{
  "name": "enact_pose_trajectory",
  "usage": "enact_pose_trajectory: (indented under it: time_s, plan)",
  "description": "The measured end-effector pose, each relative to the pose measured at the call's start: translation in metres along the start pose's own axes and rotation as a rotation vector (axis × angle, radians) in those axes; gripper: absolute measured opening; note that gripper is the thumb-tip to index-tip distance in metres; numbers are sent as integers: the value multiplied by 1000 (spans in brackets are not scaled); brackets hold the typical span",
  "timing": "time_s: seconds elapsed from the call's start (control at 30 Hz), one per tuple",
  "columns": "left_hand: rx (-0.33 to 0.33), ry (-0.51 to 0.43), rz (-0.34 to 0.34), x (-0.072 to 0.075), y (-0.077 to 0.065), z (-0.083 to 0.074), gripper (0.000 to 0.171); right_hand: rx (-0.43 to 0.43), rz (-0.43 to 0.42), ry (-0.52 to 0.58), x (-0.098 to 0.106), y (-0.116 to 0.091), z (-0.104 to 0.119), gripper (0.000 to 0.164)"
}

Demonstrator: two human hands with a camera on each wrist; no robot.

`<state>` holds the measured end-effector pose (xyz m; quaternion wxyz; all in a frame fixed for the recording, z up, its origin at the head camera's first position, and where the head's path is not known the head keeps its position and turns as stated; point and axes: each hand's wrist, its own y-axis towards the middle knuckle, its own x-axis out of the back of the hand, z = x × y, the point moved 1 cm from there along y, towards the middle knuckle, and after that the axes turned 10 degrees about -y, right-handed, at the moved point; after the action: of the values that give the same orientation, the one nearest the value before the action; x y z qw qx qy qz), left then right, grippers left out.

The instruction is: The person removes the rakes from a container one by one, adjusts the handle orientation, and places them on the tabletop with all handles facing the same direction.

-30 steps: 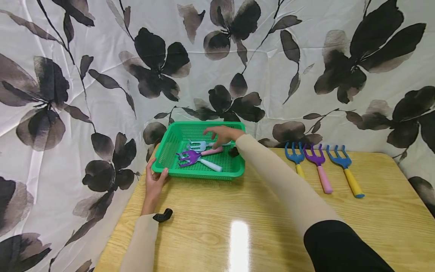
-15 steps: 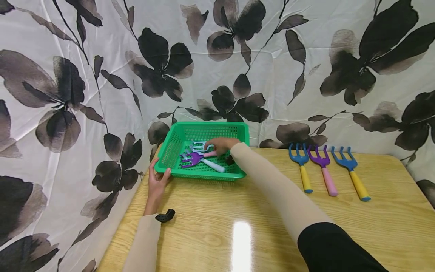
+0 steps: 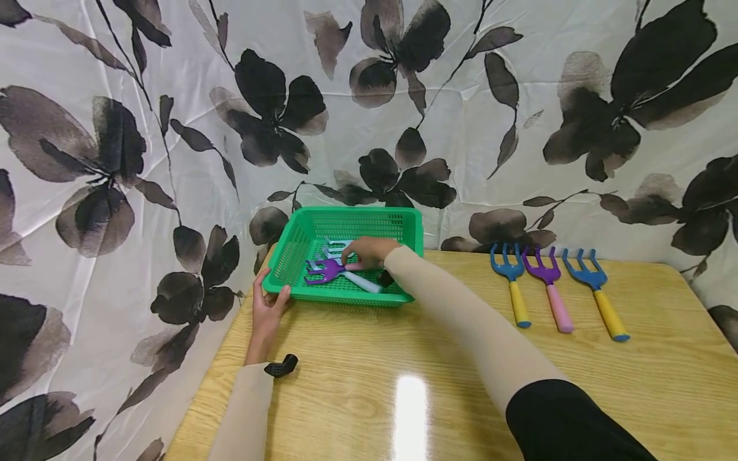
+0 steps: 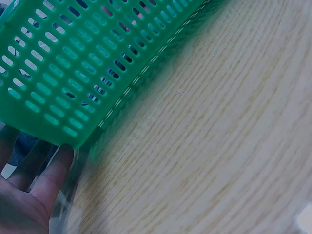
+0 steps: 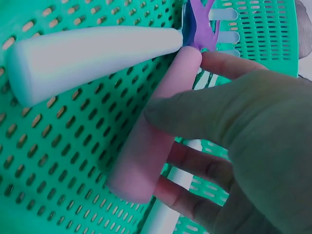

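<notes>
One perforated green plastic basket [image 3: 340,293]; inside, the right hand [image 3: 369,250] pinches a purple-pronged fork [image 3: 327,271] by its smooth pink handle [image 5: 139,163]; the left hand [image 3: 268,314] grips the basket's near-left corner.

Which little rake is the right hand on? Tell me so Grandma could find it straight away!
On the wooden table, find the green basket. Inside it, the right hand pinches a rake by its pink handle. That rake has a purple head, while the other handles in the basket are pale.
</notes>
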<state>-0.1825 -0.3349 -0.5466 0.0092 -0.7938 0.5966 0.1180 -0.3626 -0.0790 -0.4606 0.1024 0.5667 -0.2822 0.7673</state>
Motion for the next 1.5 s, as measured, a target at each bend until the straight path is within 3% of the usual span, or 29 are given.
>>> enact_pose_trajectory:
  time_s: [0.27,0.5,0.67,0.8,1.13,1.5]
  plan:
    - [-1,22,14,-2,-4,5,72,-69,30,42,-6,-8,-6,32]
    - [-7,1,14,-4,-5,9,73,-69,38,69,6,-17,-7,40]
    - [-12,6,13,-3,-6,10,72,-10,-19,102,24,-34,-3,52]
    - [-9,14,9,-1,-6,10,73,38,-99,46,37,-50,-3,52]
    - [6,8,13,2,-7,10,74,72,-229,144,53,-104,-15,53]
    - [-12,-6,27,0,-4,9,74,-52,-344,263,51,-185,-44,50]
